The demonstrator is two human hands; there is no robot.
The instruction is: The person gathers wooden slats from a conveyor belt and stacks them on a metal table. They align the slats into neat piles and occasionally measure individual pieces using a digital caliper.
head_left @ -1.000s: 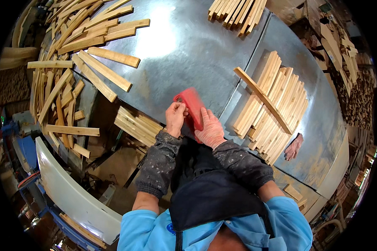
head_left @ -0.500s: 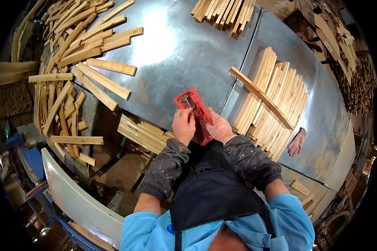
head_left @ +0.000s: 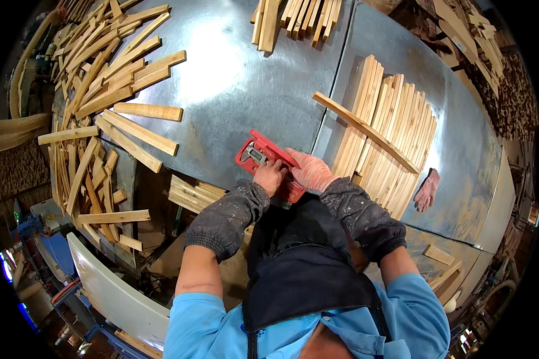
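Note:
A red hard case lies open in front of me, at the near edge of the metal table. Inside it sits a metal caliper, its jaws showing at the far end. My bare left hand reaches into the case, fingers curled on the caliper and covering its middle. In a pinkish work glove, my right hand grips the case along its right side, thumb toward the lid. Grey sleeve covers wrap both forearms.
A neat stack of wood strips stands to the right, with one strip lying across it. Beyond it rests a loose glove. Wood pieces are heaped at the left, and another bundle is at the far edge.
My left hand has gone lower into the case, its fingers now on the caliper. The case has tilted slightly, and its caliper shows more clearly. My view has shifted slightly.

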